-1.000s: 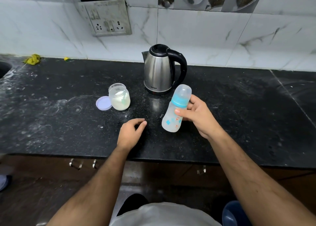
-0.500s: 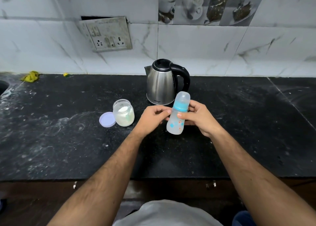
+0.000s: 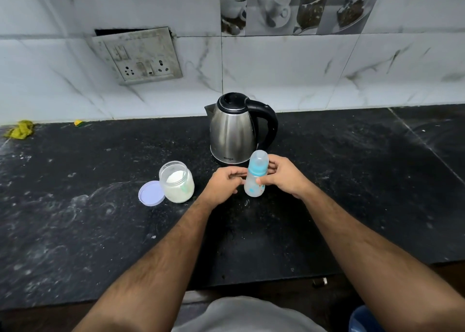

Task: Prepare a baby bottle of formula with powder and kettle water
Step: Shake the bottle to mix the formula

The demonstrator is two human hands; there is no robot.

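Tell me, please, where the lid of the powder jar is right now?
In the head view the lilac lid lies flat on the black counter, touching the left side of the open powder jar, left of both hands.

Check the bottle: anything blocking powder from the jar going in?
Yes. The bottle, held by the right hand, has its clear cap and blue ring on, closing its mouth. The left hand reaches for it. The jar is open, its lid lying beside it.
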